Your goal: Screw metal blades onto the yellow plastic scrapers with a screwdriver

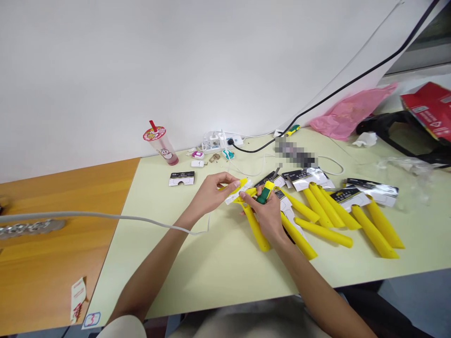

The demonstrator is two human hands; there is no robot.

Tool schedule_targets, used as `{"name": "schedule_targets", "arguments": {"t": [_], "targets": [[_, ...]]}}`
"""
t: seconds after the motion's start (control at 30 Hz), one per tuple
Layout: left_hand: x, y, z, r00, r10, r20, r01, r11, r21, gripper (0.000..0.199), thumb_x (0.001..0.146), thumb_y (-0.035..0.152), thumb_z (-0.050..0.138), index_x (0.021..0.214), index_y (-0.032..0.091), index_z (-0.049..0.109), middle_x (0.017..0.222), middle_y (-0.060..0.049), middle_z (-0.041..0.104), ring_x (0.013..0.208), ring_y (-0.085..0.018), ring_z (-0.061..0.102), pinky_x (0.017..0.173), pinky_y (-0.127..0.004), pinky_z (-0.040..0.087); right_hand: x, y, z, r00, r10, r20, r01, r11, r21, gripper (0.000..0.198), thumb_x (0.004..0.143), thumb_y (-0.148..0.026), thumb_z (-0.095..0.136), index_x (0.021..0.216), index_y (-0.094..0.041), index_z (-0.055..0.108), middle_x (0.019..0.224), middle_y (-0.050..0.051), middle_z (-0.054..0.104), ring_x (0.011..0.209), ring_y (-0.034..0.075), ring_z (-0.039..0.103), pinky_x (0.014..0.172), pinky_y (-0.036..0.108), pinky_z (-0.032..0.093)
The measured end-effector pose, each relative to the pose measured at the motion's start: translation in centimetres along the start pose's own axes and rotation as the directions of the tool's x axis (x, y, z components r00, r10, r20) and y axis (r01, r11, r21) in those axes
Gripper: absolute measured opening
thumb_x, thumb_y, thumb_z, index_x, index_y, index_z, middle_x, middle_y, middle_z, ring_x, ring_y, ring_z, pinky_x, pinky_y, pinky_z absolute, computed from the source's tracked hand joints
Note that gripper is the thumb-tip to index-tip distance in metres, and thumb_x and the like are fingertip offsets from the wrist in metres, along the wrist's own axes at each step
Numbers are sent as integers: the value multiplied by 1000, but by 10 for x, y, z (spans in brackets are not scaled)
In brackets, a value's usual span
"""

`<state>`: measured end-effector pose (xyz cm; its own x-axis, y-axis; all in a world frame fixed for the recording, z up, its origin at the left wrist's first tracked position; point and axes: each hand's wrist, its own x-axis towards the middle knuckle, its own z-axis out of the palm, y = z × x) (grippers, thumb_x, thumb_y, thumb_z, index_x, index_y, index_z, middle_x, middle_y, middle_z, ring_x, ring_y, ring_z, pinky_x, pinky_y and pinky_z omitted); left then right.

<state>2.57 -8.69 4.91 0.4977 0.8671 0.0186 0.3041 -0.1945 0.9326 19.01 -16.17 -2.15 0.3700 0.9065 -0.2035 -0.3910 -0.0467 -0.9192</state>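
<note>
My left hand (213, 192) is closed on the head of a yellow Y-shaped tool (256, 229), pinching it between thumb and fingers. Clear crinkled plastic (234, 193) covers part of that head. The tool's thick handle slants down towards the table. My right hand (269, 213) is curled around a green-and-yellow handle (265, 192) with a dark metal shaft pointing up and away. Its thumb also presses on the plastic at the yellow head. Several more yellow handles (312, 230) lie to the right, some with black-and-white cards (306, 178).
A lidded cup (165, 148) with a red straw stands at the back left. Near the wall is a power strip (211, 142) with cables. One loose card (181, 178) lies left of my hands. A pink bag (352, 112) and red box (431, 110) sit far right.
</note>
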Motion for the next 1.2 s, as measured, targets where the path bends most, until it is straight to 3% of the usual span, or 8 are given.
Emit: {"name": "schedule_targets", "arguments": {"t": [0.17,0.27,0.37,0.47,0.67,0.97,1.07,1.2], "targets": [[-4,6,-1,999,6,49,-12,993,114,17,97,35,78,92,21,86,98,-4,86,94,-23,77,84,-33,57,3,4,-1,999,-19,-47,17,998,-59,70,54,-46,109,86,-28,50,64,-10,56,62,19,65,46,36,65],[-6,4,-1,978,201,-59,-176,940,293,16,103,31,73,97,22,85,103,-4,87,95,-23,79,84,-35,57,4,5,-2,1000,19,-17,-20,999,-28,71,51,-44,111,84,-28,50,68,-8,60,70,22,70,51,36,67],[-6,0,-5,843,538,20,-434,658,616,20,110,23,62,103,20,80,107,-6,87,100,-24,79,91,-40,55,6,6,-2,994,97,51,-100,992,73,70,53,-45,111,85,-27,51,82,-3,70,84,24,75,61,38,71],[-8,-3,-5,723,635,272,-564,314,764,23,111,10,54,106,17,76,110,-8,86,104,-24,79,91,-40,53,8,7,-2,987,133,95,-148,974,174,65,58,-47,109,85,-27,54,86,-3,73,87,23,75,71,39,71],[-13,-4,7,691,550,470,-601,75,796,25,111,6,47,113,14,71,104,-9,83,99,-23,78,87,-39,54,12,7,-5,981,187,51,-193,920,342,58,55,-37,110,81,-26,59,80,-5,71,81,18,73,68,28,63],[-6,-19,12,728,531,435,-620,237,748,25,109,4,52,115,17,72,126,-9,82,119,-24,77,95,-39,57,16,7,-8,987,162,15,-156,917,367,62,53,-39,109,81,-27,55,89,-1,80,93,25,78,75,34,62],[-1,-25,11,755,555,348,-607,394,690,24,111,9,53,114,20,74,128,-8,82,120,-22,77,98,-38,57,16,8,-8,989,150,-1,-140,923,358,62,53,-39,109,81,-27,55,88,-3,78,83,19,74,72,31,60],[3,-21,6,876,451,168,-468,715,520,18,112,28,60,109,21,77,114,-8,80,103,-21,77,94,-37,58,12,7,-7,989,146,21,-145,937,317,60,56,-43,108,82,-27,57,78,-7,70,72,15,68,68,30,59]]}}
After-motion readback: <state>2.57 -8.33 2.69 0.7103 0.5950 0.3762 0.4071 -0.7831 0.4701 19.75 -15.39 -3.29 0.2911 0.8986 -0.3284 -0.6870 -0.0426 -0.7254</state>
